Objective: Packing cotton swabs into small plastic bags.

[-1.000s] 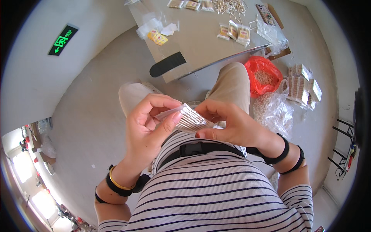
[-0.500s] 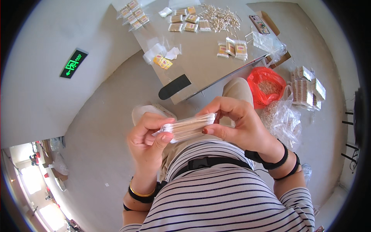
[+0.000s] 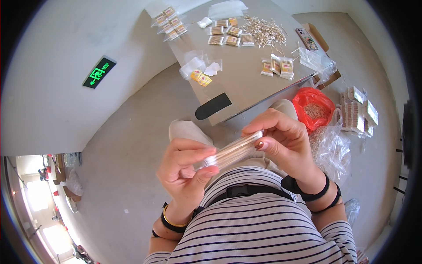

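Both hands are clamped on one flat, clear-film pack of pale, white-tipped cotton swabs (image 3: 235, 152), held above the beige-trousered legs (image 3: 187, 130). The left hand (image 3: 182, 165) pinches the lower left end, the right hand (image 3: 283, 136) the upper right. Compared with half a second ago, the pack slants more steeply (its sticks run lengthwise between the hands); the change appears to be a reorientation, not a release. Yellow-labelled swab packs (image 3: 286, 69) lie beyond on the grey surface (image 3: 246, 86).

White wall (image 3: 48, 92), grey floor (image 3: 132, 141), grey table (image 3: 244, 81), bright windows (image 3: 38, 196)
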Tool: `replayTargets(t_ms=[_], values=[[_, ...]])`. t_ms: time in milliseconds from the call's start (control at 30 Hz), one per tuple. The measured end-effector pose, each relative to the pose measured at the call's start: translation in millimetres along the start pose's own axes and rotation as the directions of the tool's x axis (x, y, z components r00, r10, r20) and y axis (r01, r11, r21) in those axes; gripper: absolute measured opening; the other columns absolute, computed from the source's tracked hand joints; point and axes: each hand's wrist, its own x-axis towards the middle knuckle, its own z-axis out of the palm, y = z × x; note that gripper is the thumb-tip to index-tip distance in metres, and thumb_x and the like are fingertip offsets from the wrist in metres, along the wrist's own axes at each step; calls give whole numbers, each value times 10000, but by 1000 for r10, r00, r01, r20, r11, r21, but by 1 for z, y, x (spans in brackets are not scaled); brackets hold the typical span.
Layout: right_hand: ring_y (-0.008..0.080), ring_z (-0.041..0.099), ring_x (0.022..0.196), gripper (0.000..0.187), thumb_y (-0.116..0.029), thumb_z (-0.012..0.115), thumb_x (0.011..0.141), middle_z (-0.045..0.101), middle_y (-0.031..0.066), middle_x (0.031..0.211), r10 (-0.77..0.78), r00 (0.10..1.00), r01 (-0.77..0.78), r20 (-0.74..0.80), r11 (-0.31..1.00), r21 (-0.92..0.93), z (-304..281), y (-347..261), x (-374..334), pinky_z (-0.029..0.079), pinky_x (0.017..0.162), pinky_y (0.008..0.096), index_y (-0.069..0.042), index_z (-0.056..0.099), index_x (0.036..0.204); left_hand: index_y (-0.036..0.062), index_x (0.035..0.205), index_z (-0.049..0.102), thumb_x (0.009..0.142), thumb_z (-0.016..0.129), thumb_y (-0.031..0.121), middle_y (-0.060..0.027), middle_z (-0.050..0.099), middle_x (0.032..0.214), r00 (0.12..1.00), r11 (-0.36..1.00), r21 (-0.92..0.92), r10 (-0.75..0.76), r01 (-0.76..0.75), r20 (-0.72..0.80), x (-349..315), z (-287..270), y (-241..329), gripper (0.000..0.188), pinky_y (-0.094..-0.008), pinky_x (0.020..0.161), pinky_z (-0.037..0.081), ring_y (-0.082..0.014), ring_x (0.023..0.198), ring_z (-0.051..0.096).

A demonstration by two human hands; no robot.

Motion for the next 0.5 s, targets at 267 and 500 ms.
replayTargets(t_ms=[267, 500], values=[[89, 619, 968, 228, -28, 662, 927, 647, 51, 1054, 106, 993, -117, 56, 962, 245, 2, 3, -2, 494, 872, 240, 18, 655, 1150, 23, 1023, 689, 821, 793, 109, -106, 635, 1023, 998, 997, 38, 62, -62, 21, 0, -4, 0, 242, -230, 680, 449, -141, 827, 598], [88, 626, 975, 223, -32, 652, 937, 658, 45, 1075, 234, 966, -257, 108, 907, 333, 2, 2, -1, 502, 861, 235, 19, 640, 1153, 25, 1020, 689, 842, 771, 105, -114, 632, 1028, 990, 990, 74, 116, -122, 78, 3, -10, -1, 212, -232, 684, 457, -149, 821, 597]])
